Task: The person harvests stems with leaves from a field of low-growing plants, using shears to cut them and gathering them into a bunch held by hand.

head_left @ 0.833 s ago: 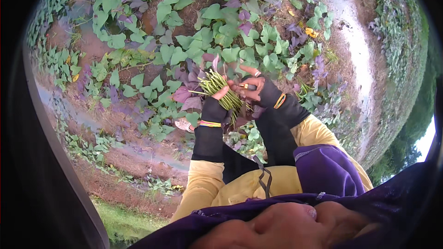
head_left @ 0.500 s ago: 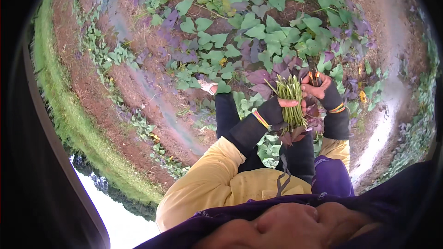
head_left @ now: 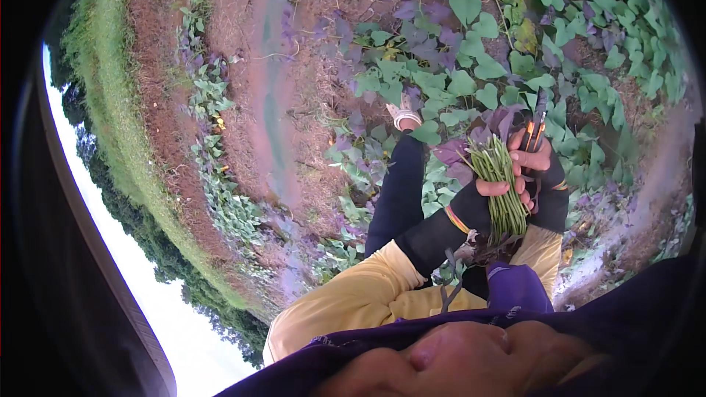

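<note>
A thick bundle of green leaf stems [head_left: 498, 176] with purple leaves [head_left: 478, 138] at its far end is clasped in my left hand [head_left: 474, 204], thumb across the stems. The hand wears a black fingerless covering with a striped band at the wrist. My right hand [head_left: 539, 157] is closed around pruning shears [head_left: 537, 126] with black and orange handles, their tip pointing away from me. Its fingers also press against the right side of the bundle. The shears' blades are hard to make out against the foliage.
Heart-shaped green leaves [head_left: 463, 82] and purple vines [head_left: 434, 18] cover the bed before me. My shoe [head_left: 404, 115] stands among them at the left. Farther left run a bare soil furrow [head_left: 273, 95], another planted row [head_left: 213, 110], a grass strip [head_left: 110, 95] and trees [head_left: 147, 228].
The view has swung, so rows and trees sit differently. Both hands with the bundle appear farther right and slightly lower. The shears now show more fully, pointing up.
</note>
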Available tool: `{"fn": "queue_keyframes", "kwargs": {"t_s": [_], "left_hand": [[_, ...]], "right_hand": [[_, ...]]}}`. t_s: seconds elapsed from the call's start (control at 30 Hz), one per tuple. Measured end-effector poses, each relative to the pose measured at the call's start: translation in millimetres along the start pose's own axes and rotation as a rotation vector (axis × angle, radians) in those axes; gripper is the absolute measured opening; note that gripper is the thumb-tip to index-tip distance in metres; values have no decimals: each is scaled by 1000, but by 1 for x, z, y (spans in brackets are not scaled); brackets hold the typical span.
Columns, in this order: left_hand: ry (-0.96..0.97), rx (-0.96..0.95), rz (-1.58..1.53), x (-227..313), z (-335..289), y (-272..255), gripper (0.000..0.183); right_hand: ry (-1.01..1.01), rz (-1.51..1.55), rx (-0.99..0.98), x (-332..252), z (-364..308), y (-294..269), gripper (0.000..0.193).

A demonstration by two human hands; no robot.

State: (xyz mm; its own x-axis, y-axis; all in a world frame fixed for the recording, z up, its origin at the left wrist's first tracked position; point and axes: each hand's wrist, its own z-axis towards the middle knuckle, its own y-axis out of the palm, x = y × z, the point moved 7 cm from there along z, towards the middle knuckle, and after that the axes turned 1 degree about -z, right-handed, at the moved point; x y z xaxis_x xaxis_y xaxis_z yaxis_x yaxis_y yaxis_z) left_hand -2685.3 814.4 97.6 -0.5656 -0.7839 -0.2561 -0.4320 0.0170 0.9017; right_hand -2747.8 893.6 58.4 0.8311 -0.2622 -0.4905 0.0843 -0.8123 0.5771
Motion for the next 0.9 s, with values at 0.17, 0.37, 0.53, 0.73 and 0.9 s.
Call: {"fn": "queue_keyframes", "kwargs": {"t_s": [0.17, 0.37, 0.53, 0.73, 0.9], "left_hand": [[293, 221, -97, 141, -46, 16, 34], [553, 60, -155, 270, -79, 12, 39], [680, 139, -321, 354, -100, -24, 24], [854, 617, -358, 415, -134, -101, 21], [893, 957, -409, 431, -164, -134, 23]], "right_hand": [[197, -188, -87, 14, 142, 100, 13], [365, -136, -72, 4, 241, 218, 17], [277, -465, 74, 43, 355, 219, 25], [-168, -542, 355, 2, 490, 191, 30], [-407, -1144, 383, 0, 605, 220, 30]]}}
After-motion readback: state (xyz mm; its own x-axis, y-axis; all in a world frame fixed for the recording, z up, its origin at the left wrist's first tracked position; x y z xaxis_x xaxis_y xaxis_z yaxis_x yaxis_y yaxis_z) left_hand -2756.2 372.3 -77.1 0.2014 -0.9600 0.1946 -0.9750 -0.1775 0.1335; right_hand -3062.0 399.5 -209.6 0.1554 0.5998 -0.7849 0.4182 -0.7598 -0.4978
